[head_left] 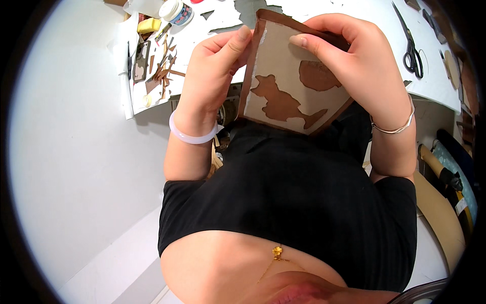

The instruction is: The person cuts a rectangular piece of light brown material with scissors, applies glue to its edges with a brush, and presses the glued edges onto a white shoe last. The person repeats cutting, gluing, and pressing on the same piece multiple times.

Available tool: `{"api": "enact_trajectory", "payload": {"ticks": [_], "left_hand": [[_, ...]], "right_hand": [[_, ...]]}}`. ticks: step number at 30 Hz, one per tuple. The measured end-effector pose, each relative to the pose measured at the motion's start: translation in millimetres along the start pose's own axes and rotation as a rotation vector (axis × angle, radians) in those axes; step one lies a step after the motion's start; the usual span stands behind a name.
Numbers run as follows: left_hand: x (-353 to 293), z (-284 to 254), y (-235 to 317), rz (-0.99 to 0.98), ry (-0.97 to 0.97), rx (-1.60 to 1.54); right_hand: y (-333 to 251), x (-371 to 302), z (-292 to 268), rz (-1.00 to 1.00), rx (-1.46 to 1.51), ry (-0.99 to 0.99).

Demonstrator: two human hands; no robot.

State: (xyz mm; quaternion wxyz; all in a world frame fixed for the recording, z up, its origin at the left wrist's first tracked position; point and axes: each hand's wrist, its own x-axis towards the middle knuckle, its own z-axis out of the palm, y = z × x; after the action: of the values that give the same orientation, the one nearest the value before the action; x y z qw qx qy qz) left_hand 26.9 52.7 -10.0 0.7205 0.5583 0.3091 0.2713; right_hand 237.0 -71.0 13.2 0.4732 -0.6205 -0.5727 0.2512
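Note:
Between my two hands, above the table's near edge, is a flat leather panel [283, 61] with a beige face, brown edges and irregular brown patches. My left hand [223, 61] pinches its left edge between thumb and fingers. Over the upper right part lies the thumb of my right hand [349, 53], with the fingers behind the panel and hidden. A whitish strip runs down the panel's left side, just inside the brown edge. The panel is tilted, its lower edge toward me.
On the white table [197, 25], brown leather scraps [164, 71], a phone [142, 61], a yellow block [149, 26] and a white tub [175, 12] lie to the left. Black scissors [411, 50] lie on the right. Grey torn pieces [248, 15] are at the back.

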Motion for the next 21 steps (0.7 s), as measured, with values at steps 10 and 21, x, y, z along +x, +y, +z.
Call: {"api": "enact_trajectory", "payload": {"ticks": [10, 21], "left_hand": [[-2.8, 10.6, -1.6, 0.204, 0.127, 0.25], [4.5, -1.6, -3.4, -0.08, -0.035, -0.031]], "right_hand": [[-3.1, 0.5, 2.9, 0.005, -0.003, 0.006], [10.4, 4.4, 1.3, 0.008, 0.015, 0.014]]}}
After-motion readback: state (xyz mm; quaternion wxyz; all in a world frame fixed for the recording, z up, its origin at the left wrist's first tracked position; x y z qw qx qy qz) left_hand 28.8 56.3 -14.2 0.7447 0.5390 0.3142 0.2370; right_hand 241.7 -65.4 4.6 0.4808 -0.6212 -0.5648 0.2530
